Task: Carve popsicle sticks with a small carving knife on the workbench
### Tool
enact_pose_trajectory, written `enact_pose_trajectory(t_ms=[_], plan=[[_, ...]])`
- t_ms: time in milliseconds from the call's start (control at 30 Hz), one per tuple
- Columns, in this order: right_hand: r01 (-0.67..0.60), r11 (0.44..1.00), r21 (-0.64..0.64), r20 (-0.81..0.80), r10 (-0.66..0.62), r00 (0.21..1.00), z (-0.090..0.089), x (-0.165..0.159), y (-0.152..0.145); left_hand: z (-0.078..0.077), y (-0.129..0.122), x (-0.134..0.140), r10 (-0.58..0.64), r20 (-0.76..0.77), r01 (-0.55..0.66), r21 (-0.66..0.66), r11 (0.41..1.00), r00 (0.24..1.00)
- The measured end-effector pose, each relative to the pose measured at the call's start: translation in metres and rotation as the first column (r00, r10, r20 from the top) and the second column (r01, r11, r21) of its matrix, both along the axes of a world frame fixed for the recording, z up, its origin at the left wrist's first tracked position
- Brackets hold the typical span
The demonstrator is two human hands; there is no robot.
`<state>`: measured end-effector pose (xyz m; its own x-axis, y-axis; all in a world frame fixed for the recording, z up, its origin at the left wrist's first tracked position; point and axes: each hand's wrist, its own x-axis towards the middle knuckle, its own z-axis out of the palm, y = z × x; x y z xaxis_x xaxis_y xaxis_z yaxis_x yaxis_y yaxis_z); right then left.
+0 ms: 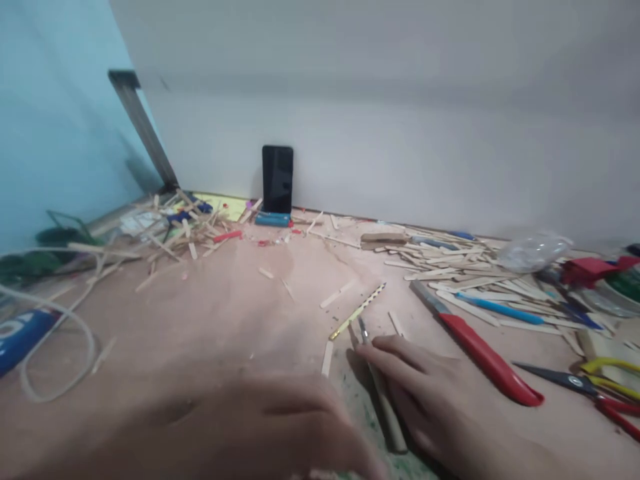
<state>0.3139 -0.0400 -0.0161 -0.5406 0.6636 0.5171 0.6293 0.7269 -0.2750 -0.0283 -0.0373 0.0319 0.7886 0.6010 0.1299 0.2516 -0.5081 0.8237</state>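
My right hand point(425, 393) rests at the lower right of centre, its fingers curled against a craft knife point(383, 407) with a wooden handle and a metal neck. The knife points away from me, and its tip is too blurred to make out. My left hand point(280, 427) is smeared by motion at the bottom of the view, left of the knife, its fingers unclear. Just beyond the knife lies a yellow patterned pencil point(357, 312). A short wooden stick point(327, 360) sits between the two hands. Under the knife shows a green-stained surface point(357, 400).
To the right are a red-handled knife point(487, 353), scissors point(575, 380), a blue pen point(500, 309) and a heap of craft sticks point(455, 267). A phone point(278, 179) leans on the back wall. More sticks point(187, 230), a white cable point(93, 333) and a blue packet point(25, 340) lie left.
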Motion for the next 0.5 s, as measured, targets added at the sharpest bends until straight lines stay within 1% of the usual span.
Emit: enact_pose_trajectory(t_ms=[33, 67, 100, 167, 233, 267, 300, 367, 433, 500], plan=[[0.016, 1.000, 0.006, 0.022, -0.016, 1.000, -0.001, 0.000, -0.002, 0.007, 0.008, 0.008, 0.017, 0.016, -0.017, -0.004, 1.000, 1.000], [0.038, 0.999, 0.007, 0.042, -0.038, 0.998, -0.001, 0.001, -0.003, 0.012, 0.015, 0.017, 0.089, -0.027, -0.086, 0.077, 0.993, 0.996], [0.064, 0.998, 0.008, 0.061, -0.064, 0.996, -0.001, 0.003, -0.003, 0.016, 0.023, 0.027, 0.160, -0.120, -0.136, 0.183, 0.974, 0.980], [0.151, 0.989, 0.000, 0.101, -0.150, 0.984, 0.003, 0.011, 0.000, 0.021, 0.043, 0.046, 0.161, -0.247, -0.099, 0.247, 0.964, 0.956], [0.286, 0.958, -0.031, 0.157, -0.278, 0.948, 0.009, 0.027, 0.010, 0.022, 0.068, 0.067, 0.211, -0.343, -0.107, 0.299, 0.948, 0.915], [0.379, 0.924, -0.049, 0.182, -0.365, 0.913, 0.013, 0.036, 0.017, 0.021, 0.081, 0.079, 0.245, -0.386, -0.120, 0.320, 0.940, 0.889], [0.450, 0.889, -0.085, 0.222, -0.423, 0.878, 0.016, 0.046, 0.025, 0.020, 0.095, 0.093, 0.276, -0.426, -0.135, 0.333, 0.933, 0.861], [0.582, 0.799, -0.149, 0.284, -0.529, 0.800, 0.022, 0.064, 0.039, 0.016, 0.118, 0.121, 0.328, -0.484, -0.166, 0.347, 0.923, 0.811], [0.653, 0.729, -0.204, 0.322, -0.580, 0.748, 0.024, 0.074, 0.048, 0.013, 0.135, 0.148, 0.364, -0.516, -0.196, 0.352, 0.915, 0.776], [0.677, 0.690, -0.255, 0.328, -0.597, 0.732, 0.022, 0.074, 0.052, 0.012, 0.144, 0.167, 0.381, -0.532, -0.223, 0.337, 0.915, 0.757]])
